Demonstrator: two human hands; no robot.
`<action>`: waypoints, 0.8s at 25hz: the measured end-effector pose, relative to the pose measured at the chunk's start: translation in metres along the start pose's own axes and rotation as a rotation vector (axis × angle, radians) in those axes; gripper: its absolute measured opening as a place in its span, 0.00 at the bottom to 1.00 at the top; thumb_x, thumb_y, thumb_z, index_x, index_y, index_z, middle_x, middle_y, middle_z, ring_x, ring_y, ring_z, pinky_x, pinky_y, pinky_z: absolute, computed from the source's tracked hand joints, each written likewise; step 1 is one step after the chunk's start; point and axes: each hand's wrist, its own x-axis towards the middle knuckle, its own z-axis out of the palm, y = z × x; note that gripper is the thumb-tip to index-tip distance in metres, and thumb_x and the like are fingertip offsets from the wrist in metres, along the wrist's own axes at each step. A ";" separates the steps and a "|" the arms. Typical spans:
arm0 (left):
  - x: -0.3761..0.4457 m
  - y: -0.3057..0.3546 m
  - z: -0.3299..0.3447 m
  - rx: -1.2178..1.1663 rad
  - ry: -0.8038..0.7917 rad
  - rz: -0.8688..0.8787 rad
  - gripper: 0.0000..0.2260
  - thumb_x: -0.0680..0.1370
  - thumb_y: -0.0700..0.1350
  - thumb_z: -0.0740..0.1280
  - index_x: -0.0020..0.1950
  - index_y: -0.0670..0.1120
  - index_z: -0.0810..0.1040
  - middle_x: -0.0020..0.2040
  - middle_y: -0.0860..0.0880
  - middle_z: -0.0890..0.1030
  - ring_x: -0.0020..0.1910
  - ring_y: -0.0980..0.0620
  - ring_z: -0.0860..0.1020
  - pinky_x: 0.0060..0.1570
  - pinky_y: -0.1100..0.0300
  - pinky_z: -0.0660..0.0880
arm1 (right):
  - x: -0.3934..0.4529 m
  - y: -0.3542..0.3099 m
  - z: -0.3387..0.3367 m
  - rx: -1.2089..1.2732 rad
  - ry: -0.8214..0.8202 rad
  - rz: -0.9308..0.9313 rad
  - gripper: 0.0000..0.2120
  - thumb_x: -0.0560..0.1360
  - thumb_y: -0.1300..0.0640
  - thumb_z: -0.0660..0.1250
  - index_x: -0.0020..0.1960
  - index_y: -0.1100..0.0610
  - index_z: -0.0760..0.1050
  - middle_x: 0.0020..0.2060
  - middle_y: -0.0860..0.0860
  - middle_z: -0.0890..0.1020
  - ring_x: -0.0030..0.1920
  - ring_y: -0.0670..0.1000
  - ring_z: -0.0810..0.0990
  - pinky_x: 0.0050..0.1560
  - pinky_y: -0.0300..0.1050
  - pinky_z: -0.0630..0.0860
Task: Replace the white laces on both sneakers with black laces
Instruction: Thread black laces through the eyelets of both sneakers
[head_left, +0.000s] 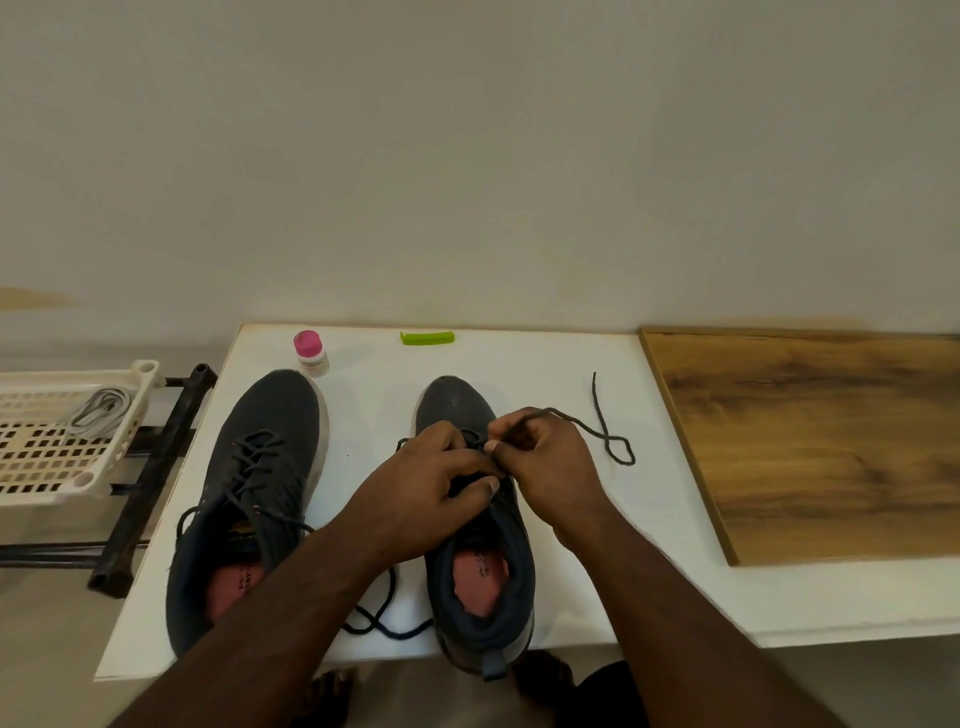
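Two dark sneakers with pink insoles stand toes away from me on a white table (571, 374). The left sneaker (270, 415) carries a black lace through its eyelets, its loose ends trailing toward the table's front. My left hand (431, 483) grips the upper of the right sneaker (452, 405) over its eyelets. My right hand (545, 457) pinches the black lace (610, 441) at that shoe's eyelets; the lace's free end loops away to the right on the table. White laces (98, 410) lie in a cream basket at the far left.
The cream plastic basket (31, 467) sits on a black metal frame (156, 467) left of the table. A small pink-capped bottle (310, 353) and a green clip (427, 338) lie near the table's back edge. A wooden board (831, 441) covers the right side.
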 end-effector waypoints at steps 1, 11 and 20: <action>0.000 -0.001 0.000 0.002 -0.004 -0.006 0.12 0.78 0.58 0.62 0.58 0.61 0.81 0.47 0.57 0.71 0.49 0.58 0.73 0.49 0.53 0.74 | -0.001 -0.001 0.000 -0.014 0.025 -0.013 0.09 0.74 0.63 0.73 0.44 0.48 0.82 0.42 0.47 0.86 0.45 0.46 0.85 0.54 0.54 0.82; -0.001 -0.001 -0.001 0.052 -0.013 -0.071 0.13 0.79 0.58 0.61 0.61 0.62 0.79 0.49 0.59 0.70 0.50 0.60 0.73 0.49 0.58 0.76 | 0.007 -0.012 -0.025 0.926 0.403 0.036 0.08 0.80 0.60 0.67 0.59 0.54 0.78 0.41 0.56 0.86 0.41 0.55 0.86 0.43 0.49 0.84; 0.009 0.013 -0.029 -0.986 0.174 -0.376 0.18 0.76 0.60 0.66 0.63 0.55 0.80 0.56 0.52 0.85 0.36 0.57 0.75 0.32 0.63 0.70 | -0.010 -0.003 -0.007 -0.516 -0.150 -0.461 0.10 0.76 0.54 0.59 0.47 0.53 0.79 0.43 0.45 0.72 0.43 0.47 0.74 0.42 0.42 0.70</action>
